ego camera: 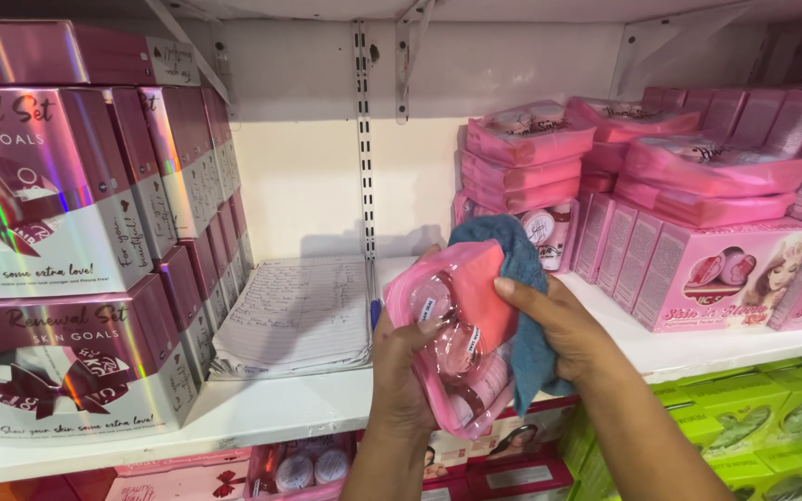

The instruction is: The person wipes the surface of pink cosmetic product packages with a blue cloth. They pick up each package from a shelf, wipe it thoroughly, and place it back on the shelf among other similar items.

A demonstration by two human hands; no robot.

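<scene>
My left hand is nearest to me, fingers curled up around the lower side of a pink clear pouch with small jars showing through its plastic, gripping it just in front of the white shelf's front edge. My right hand comes in from the right, its thumb lying across the top of the pouch and its fingers clenched on a blue cloth that wraps behind and under the pouch, touching it. Both hands hold the pouch up in the air, tilted, above the shelf's edge and not resting on it.

Below that edge, the lower shelf shows more pink packs with round jars near the middle and green boxes toward the right corner.

On the shelf board itself, a handwritten notebook lies flat left of my hands, with a blue pen just beside its right edge. At the left end stand shiny pink and silver gift boxes, stacked in rows running back to the wall. At the right end pink cartons stand upright along the front edge, with flat pink pouches piled on top. Farther back, near the wall, another pile of the same pouches stands behind my hands, beside the metal shelf rail
</scene>
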